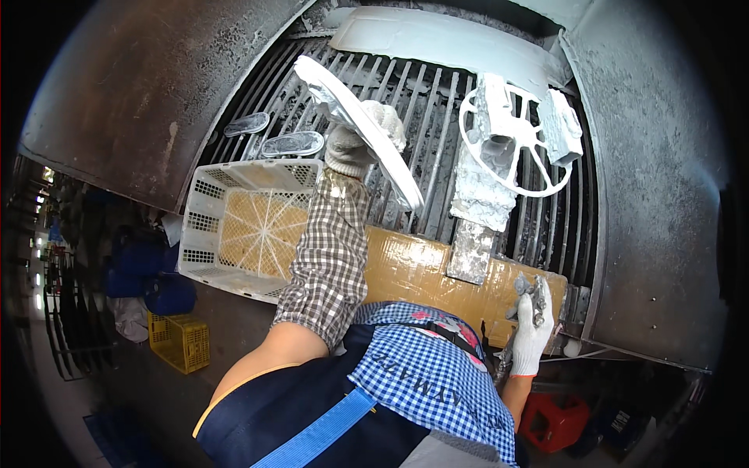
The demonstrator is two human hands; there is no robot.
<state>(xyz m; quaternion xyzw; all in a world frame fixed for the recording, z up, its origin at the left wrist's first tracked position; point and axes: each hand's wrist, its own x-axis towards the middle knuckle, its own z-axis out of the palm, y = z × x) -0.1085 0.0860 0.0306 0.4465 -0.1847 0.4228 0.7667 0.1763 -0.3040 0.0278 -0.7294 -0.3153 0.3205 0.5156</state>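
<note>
My left hand (360, 134), in a whitened work glove, is closed on a long white flat piece with a raised rim (367, 129). The piece is tilted nearly edge-on above the metal grate (425, 109). My right hand (534, 327), in a white glove, is wrapped round a grey metal spray gun (524, 290). A hose (505, 363) runs down from the gun. Two grey sole-shaped pieces (293, 144) lie on the grate, left of my left hand. Ahead of my right hand, a white spoked ring (533, 129) rests on white-coated blocks (563, 129).
A white plastic basket (234, 269) stands by my left forearm. Taped brown cardboard (406, 261) covers the grate's near edge. Metal walls (655, 179) rise at both sides. A yellow crate (179, 343), blue drums (168, 292) and a red stool (555, 417) stand lower down.
</note>
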